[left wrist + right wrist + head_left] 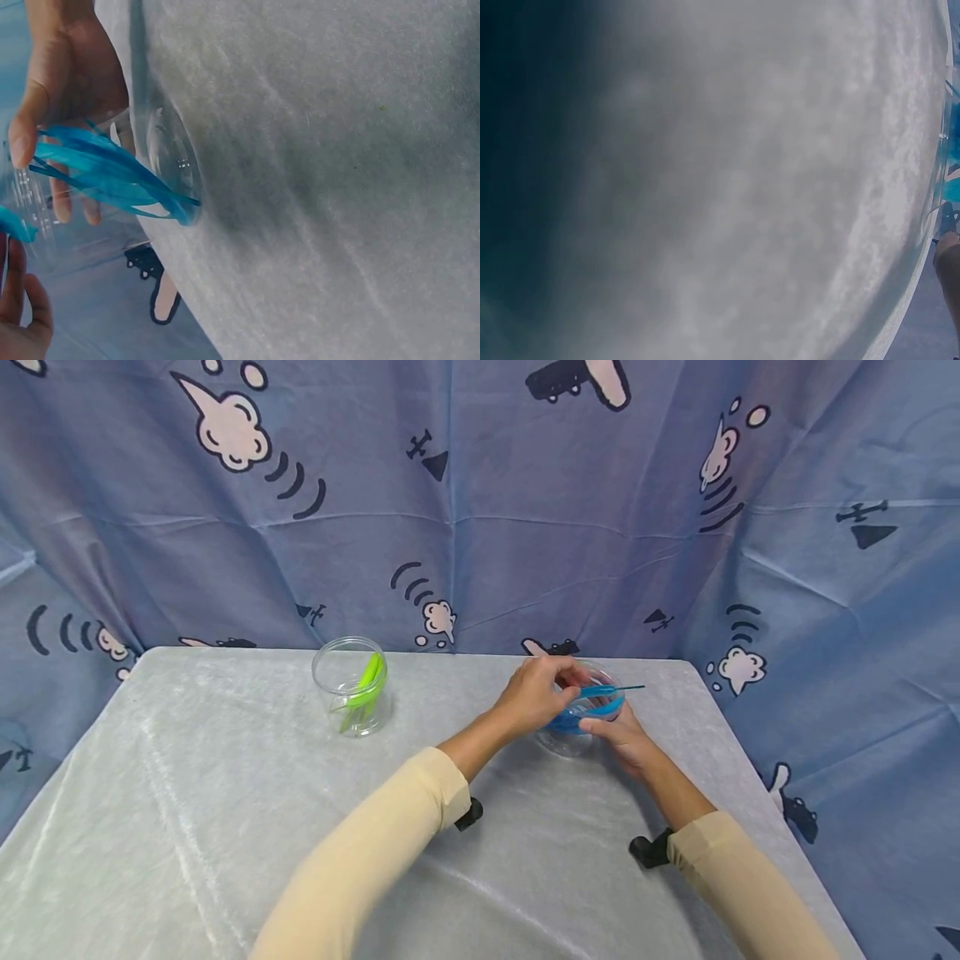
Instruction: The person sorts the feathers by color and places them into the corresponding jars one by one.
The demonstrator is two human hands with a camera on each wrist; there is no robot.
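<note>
On the right side of the table, my right hand [628, 742] grips a clear plastic jar [169, 142], its thumb on the near side near the rim. Inside lie several slim blue pieces [105, 169], flat and leaf-shaped with narrow ends. My left hand [534, 695] is over the jar's mouth, pinching a similar blue piece [598, 691] whose thin stem points right. In the left wrist view, the left fingers [13, 289] hold this piece just outside the rim. The right wrist view catches only an edge of the jar and its blue contents [954, 135].
A second clear jar [341, 714], holding several slim green pieces [365, 685], stands at the back left of the table. Pale grey cloth covers the tabletop [225, 802]. A blue patterned curtain [487, 485] hangs behind and at both sides.
</note>
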